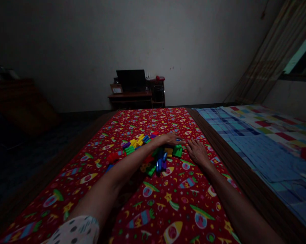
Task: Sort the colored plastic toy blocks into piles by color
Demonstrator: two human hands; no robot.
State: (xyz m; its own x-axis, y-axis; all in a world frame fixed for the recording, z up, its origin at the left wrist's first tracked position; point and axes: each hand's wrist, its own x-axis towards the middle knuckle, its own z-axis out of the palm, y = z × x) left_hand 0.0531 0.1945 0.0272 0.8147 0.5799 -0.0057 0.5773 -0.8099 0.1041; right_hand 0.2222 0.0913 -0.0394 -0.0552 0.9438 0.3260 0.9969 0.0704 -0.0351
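Observation:
A heap of plastic building blocks (143, 152) in yellow, green, blue, red and purple lies on a red mattress cover (168, 203) printed with rockets. My left hand (171, 139) reaches across the heap, palm down, fingers stretched over its far right edge next to a green block (177, 150). Just right of the heap, my right hand (197, 152) lies flat on the cover with its fingers spread, close to the left hand. Neither hand visibly holds a block.
A second mattress with a blue and multicoloured check cover (257, 135) lies to the right, past a dark wooden edge (226, 149). A low desk with a dark monitor (131, 79) stands against the far wall. A curtain (269, 57) hangs at the right. The room is dim.

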